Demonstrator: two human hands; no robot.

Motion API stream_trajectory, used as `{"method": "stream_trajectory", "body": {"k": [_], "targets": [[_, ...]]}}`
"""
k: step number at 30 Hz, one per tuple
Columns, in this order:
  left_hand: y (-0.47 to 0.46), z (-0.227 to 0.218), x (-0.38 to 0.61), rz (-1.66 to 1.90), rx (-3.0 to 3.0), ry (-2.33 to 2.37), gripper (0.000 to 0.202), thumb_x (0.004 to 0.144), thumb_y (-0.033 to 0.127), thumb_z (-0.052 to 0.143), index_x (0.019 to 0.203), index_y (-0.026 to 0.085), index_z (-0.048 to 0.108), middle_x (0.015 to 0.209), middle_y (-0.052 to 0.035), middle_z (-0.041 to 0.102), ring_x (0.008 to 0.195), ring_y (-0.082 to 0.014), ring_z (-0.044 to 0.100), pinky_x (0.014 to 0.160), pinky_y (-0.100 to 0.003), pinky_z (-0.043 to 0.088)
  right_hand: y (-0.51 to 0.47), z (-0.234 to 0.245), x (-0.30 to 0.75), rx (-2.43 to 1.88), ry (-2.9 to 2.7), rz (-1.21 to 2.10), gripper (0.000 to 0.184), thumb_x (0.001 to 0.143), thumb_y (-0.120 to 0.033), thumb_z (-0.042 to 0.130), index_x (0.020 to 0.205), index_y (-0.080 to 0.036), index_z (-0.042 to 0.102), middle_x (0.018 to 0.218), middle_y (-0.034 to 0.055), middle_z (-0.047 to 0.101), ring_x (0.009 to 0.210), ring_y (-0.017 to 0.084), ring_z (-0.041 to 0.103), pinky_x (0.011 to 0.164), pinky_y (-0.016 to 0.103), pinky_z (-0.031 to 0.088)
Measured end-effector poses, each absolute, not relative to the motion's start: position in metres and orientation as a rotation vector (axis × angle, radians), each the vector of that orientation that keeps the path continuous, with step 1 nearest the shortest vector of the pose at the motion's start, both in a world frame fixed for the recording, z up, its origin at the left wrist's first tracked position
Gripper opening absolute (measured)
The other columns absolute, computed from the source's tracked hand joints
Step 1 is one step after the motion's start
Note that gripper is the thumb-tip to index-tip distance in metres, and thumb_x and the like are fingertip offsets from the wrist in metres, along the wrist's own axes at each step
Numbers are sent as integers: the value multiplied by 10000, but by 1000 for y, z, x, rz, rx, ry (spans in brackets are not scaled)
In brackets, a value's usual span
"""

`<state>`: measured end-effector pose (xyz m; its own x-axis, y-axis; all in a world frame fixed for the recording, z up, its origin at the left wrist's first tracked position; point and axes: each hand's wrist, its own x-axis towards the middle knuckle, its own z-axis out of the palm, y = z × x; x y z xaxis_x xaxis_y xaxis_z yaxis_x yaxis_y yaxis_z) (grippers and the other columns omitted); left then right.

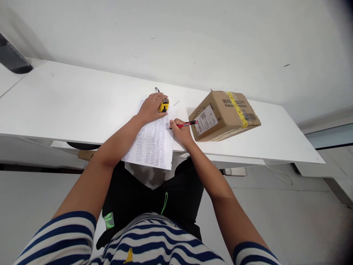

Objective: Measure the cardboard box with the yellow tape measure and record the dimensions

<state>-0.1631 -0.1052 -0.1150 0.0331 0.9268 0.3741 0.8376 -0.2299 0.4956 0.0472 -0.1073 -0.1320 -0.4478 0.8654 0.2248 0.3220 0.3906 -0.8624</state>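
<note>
My left hand [151, 108] rests on the upper part of a written sheet of paper [149, 145], its fingers closed around a yellow and black tape measure [163, 106]. A dark strap end shows just beyond the fingers. Pinched in my right hand [180, 131] is a red and black pen [185, 124], its tip pointing left at the sheet's right edge. Rows of handwriting cover the sheet, and its lower end hangs past the table's front edge. Right of the pen stands a cardboard box [226, 114] with a white label and yellow tape.
The long white table [82, 103] runs along a pale wall [176, 40]. A dark object [13, 55] stands at the far left. Below the table are a shelf, a brown box edge [85, 154] and a white cable [281, 176].
</note>
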Motion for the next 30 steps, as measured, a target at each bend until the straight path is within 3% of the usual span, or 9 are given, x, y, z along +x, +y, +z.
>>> {"method": "stream_trajectory", "body": {"k": [14,21,25,30], "targets": [[-106,-113,-164,1029,2019,1843,740,809,361,801,1488,345,506,1541,-62,568,1452,-381,472,1157,-564,467,-106,-132,50,-1023,-1938,1025,437,917,-472,540,601,-273,313,585,-37,365,657,164,408,651,319,375],[-107,-113,-163,1000,2028,1810,732,831,376,761,1502,299,480,1608,-96,500,1459,-380,469,1166,-550,458,-106,-131,50,-1023,-1908,1047,427,931,-471,549,599,-267,376,594,-37,424,657,164,441,677,325,393],[-110,-112,-161,1017,2039,1736,646,918,400,652,1523,306,445,1632,-100,464,1451,-354,482,1181,-536,447,-105,-131,51,-1046,-1861,1036,430,942,-495,539,604,-266,406,587,-48,404,628,160,431,679,326,385],[-113,-108,-160,1015,1996,1694,616,936,365,611,1526,327,439,1640,-96,448,1393,-335,534,1115,-507,506,-105,-131,51,-1038,-1880,1032,423,951,-502,540,613,-260,461,595,-43,433,626,161,445,689,327,400]]}}
